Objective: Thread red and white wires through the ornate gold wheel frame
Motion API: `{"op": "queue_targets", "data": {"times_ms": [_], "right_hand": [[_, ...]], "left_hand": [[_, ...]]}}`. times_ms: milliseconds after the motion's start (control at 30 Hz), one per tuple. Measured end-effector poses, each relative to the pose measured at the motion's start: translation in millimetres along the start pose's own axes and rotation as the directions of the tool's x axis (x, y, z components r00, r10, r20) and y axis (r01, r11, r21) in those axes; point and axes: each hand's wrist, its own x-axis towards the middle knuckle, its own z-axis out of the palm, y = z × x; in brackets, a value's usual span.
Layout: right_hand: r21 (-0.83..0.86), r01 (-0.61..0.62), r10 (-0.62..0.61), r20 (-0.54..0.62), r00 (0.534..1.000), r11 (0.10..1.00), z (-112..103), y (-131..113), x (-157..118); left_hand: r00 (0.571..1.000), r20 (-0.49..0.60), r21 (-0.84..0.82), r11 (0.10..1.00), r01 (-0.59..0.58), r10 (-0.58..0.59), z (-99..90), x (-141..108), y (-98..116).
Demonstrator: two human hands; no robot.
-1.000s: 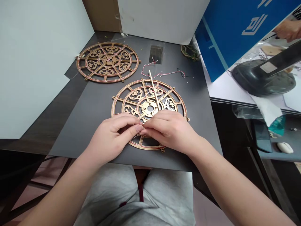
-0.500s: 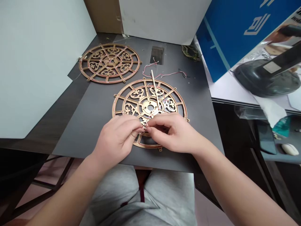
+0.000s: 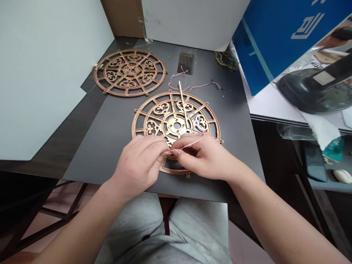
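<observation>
Over the front part of a round openwork wooden wheel [image 3: 176, 126], my left hand [image 3: 143, 159] is closed in a pinch on a thin pink-and-white wire [image 3: 191, 144]. My right hand [image 3: 202, 156] is closed too, thumb and forefinger pinched against the same wire close to the left fingertips. From there the wire loops up across the right forefinger toward the wheel's right side. A slim pale stick [image 3: 182, 102] lies across the wheel from its hub past the far rim. The wire's end between my fingers is hidden.
Behind on the left lies a second wooden wheel [image 3: 130, 73] with wires along its grooves. A loose wire [image 3: 192, 86] lies beyond the near wheel, by a dark taped patch [image 3: 185, 63]. A blue box [image 3: 264, 40] and a black stand base [image 3: 308, 90] stand at right.
A loop of pink-and-white wire now shows over my right forefinger, running to the left fingertips. Both hands stay pinched in nearly the same place. The whole view has shifted slightly.
</observation>
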Motion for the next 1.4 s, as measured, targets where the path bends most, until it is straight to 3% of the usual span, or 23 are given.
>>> {"op": "queue_targets", "data": {"times_ms": [567,1400], "right_hand": [[-0.001,0.103,-0.103,0.037,0.994,0.995,-1.0,2.3,2.1],[0.194,0.061,-0.060,-0.014,0.998,0.979,1.0,4.3,1.5]], "left_hand": [[0.995,0.036,-0.159,0.982,0.100,-0.096,-4.8,4.2,4.3],[0.974,0.098,-0.324,0.919,0.225,-0.203,-7.8,4.2,3.6]]}}
